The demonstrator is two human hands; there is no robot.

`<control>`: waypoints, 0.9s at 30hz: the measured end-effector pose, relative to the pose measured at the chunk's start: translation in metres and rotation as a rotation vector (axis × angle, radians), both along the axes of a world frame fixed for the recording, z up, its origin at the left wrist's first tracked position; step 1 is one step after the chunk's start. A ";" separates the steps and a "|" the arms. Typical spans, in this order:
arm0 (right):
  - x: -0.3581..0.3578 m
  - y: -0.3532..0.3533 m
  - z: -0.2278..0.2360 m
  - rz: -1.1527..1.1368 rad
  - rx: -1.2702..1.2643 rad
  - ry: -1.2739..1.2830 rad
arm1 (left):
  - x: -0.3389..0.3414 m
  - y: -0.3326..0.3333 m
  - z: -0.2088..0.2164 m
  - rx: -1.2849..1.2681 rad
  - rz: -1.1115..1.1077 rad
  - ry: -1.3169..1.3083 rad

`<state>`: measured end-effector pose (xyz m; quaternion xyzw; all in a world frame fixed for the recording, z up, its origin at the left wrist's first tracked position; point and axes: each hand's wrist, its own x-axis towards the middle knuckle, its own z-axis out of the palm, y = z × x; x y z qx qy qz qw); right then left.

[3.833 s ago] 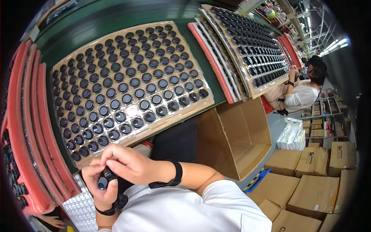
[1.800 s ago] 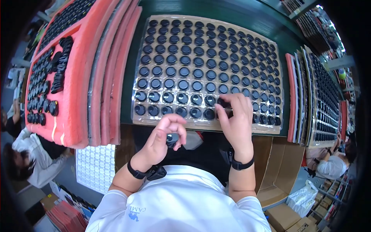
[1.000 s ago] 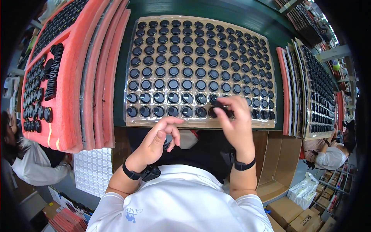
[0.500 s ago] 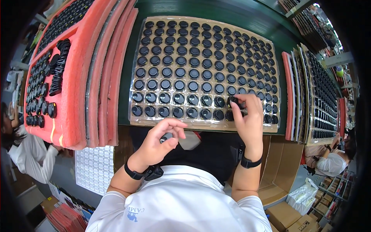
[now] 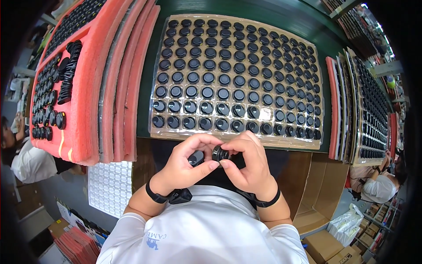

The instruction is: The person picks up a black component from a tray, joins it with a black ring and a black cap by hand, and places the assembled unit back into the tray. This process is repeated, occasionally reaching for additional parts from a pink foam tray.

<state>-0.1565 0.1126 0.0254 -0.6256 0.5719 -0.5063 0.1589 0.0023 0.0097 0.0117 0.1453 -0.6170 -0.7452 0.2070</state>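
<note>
In front of my waist, just off the near edge of the tray, my left hand point(image 5: 187, 160) and my right hand point(image 5: 251, 160) meet. Between their thumbs and fingers they grip a black ribbed round part point(image 5: 220, 153), like a small lens barrel, tilted on its side. A second black round part point(image 5: 196, 158) with a glossy face sits in the curl of my left hand. Beyond them lies a clear plastic tray point(image 5: 184, 133) on brown card, filled with rows of similar black parts. A pale pocket point(image 5: 265, 115) shows in its second row from the front.
Upright pink foam trays point(image 5: 83, 132) with black parts stand at the left. More stacked trays point(image 5: 367, 105) lean at the right. The work surface point(image 5: 281, 13) is dark green. Below are a cardboard box point(image 5: 318, 189) and a white tray point(image 5: 110, 187). Other people sit at both sides.
My right hand has come back from the tray toward my left hand, carrying a black round part out of the second row. Both hands now grip it. My view has shifted slightly.
</note>
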 end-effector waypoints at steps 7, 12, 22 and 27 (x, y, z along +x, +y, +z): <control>0.003 -0.004 0.000 -0.018 -0.089 0.103 | 0.001 0.003 0.003 0.040 0.052 -0.010; 0.013 0.002 -0.005 0.055 0.080 -0.702 | 0.001 -0.003 -0.001 0.337 -0.067 0.117; 0.014 0.002 -0.012 0.218 0.170 -1.448 | -0.002 -0.003 -0.004 0.467 -0.103 0.188; 0.015 0.004 -0.014 0.106 0.086 -1.025 | -0.002 0.002 -0.004 0.055 0.083 0.118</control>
